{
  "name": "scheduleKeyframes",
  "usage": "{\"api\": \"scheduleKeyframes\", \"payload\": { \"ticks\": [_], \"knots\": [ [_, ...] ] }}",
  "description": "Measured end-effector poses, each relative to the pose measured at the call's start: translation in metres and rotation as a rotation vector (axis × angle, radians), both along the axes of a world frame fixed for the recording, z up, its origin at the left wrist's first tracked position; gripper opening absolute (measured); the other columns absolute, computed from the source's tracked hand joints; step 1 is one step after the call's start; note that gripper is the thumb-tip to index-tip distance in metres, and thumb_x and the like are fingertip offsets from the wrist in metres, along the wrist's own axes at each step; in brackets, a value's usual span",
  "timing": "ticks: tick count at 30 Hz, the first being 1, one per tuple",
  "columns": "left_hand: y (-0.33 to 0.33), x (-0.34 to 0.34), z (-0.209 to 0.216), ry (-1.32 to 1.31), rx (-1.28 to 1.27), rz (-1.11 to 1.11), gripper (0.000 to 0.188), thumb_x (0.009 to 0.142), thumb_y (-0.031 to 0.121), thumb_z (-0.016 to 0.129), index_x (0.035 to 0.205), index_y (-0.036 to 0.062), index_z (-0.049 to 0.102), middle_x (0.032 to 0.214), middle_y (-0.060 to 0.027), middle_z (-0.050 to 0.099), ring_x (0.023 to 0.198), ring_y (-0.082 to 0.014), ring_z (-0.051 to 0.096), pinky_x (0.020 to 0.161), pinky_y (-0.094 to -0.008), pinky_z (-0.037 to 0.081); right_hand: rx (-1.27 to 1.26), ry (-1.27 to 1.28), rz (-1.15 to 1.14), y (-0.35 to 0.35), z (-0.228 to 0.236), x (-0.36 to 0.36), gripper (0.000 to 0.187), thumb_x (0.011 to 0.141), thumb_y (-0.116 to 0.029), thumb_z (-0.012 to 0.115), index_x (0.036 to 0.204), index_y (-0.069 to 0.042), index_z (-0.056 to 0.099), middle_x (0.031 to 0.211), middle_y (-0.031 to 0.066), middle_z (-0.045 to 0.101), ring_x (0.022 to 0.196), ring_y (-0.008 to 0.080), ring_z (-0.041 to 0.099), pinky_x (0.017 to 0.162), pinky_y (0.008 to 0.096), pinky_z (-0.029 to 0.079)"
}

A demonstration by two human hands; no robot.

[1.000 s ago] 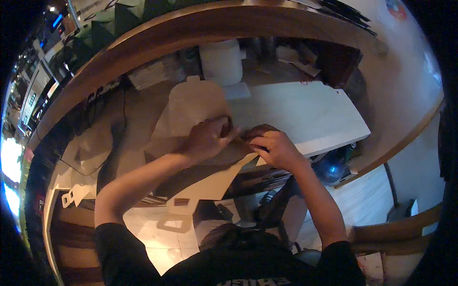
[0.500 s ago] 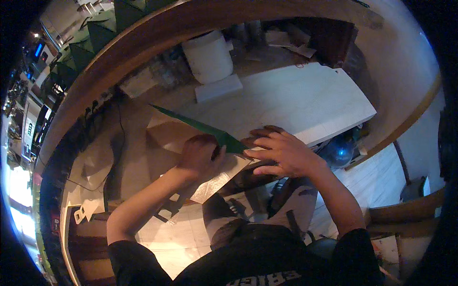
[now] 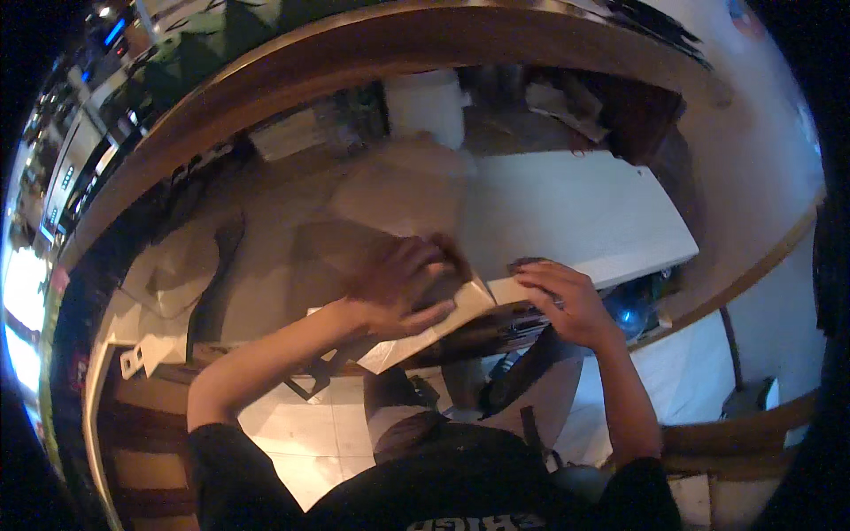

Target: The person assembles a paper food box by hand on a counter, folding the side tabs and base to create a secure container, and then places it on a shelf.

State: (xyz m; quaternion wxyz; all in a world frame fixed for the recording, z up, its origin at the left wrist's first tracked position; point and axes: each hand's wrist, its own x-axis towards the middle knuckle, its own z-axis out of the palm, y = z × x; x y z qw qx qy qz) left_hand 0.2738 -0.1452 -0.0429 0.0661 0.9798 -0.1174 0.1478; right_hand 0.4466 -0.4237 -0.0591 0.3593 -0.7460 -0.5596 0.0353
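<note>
A brown sheet of paper or thin card (image 3: 398, 190), smeared by motion, stands up from the table just beyond my left hand (image 3: 403, 288). That hand is blurred over the sheet's near part, its thumb apart from the fingers; whether it grips the sheet does not show. Below its fingers a pale, glossy strip (image 3: 425, 341) runs along the table's front edge. My right hand (image 3: 567, 301) rests by the near edge of a large white board (image 3: 584, 208), fingers stretched out and thumb apart, with nothing seen in it.
A white cylindrical container (image 3: 425, 106) stands at the back, near crumpled papers (image 3: 567, 106). A curved wooden ledge (image 3: 398, 53) rims the far side. Dark cables (image 3: 226, 248) lie at left, near a pale cut-out piece (image 3: 150, 354). A rounded, shiny object (image 3: 627, 317) sits below the board's right end.
The green face of the sheet has gone from sight and its brown face shows. My left hand has moved right; my right hand has drawn away from the sheet. The view has shifted slightly.
</note>
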Motion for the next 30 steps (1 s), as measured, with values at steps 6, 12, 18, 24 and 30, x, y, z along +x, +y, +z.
{"api": "scheduleKeyframes", "payload": {
  "ticks": [6,12,18,24,30],
  "knots": [
    [-0.007,-0.011,0.006,0.037,-0.157,-0.642,0.052,0.097,0.036,0.067,0.137,0.0042,0.056,0.14,-0.021,0.054,0.131,-0.0401,0.05,0.114,-0.0532,0.038,0.029,0.057,-0.162,-0.018,-0.011,0.009,0.042,0.091,-0.017,0.071,0.13,-0.001,0.063,0.129,0.0213,0.067,0.125,0.0403,0.061,0.108,0.046,0.048],
    [0.026,0.013,-0.008,-0.077,0.124,-0.077,0.068,0.1,0.055,0.048,0.147,0.0065,0.053,0.143,-0.0181,0.055,0.132,-0.0357,0.051,0.108,-0.0537,0.043,0.107,-0.013,-0.131,-0.019,-0.009,-0.008,0.042,0.09,-0.014,0.067,0.129,0.0,0.064,0.133,0.0221,0.064,0.131,0.0401,0.056,0.112,0.0472,0.043],
    [0.001,0.02,-0.004,-0.124,0.324,-0.006,0.06,0.094,0.048,0.055,0.143,0.0131,0.059,0.131,-0.0131,0.06,0.119,-0.0313,0.055,0.098,-0.0489,0.047,0.018,-0.091,-0.038,-0.011,-0.004,0.001,0.042,0.088,-0.012,0.064,0.128,0.001,0.064,0.138,0.0229,0.062,0.136,0.0399,0.051,0.116,0.0484,0.038],
    [-0.009,0.034,0.006,-0.056,0.199,-0.045,0.059,0.085,0.045,0.059,0.136,0.015,0.061,0.13,-0.0185,0.057,0.119,-0.0365,0.055,0.1,-0.0531,0.046,-0.088,-0.178,0.059,0.0,0.007,0.016,0.043,0.086,-0.009,0.061,0.127,0.002,0.065,0.142,0.0236,0.059,0.142,0.0397,0.046,0.12,0.0497,0.033],
    [0.0,0.033,-0.014,-0.166,-0.095,-0.148,0.055,0.085,0.037,0.059,0.125,0.0003,0.065,0.132,-0.0265,0.056,0.125,-0.0421,0.052,0.107,-0.0545,0.043,-0.175,-0.26,0.101,0.032,0.007,0.03,0.044,0.084,-0.006,0.057,0.126,0.003,0.065,0.146,0.0244,0.057,0.147,0.0395,0.04,0.124,0.0509,0.027]
  ]
}}
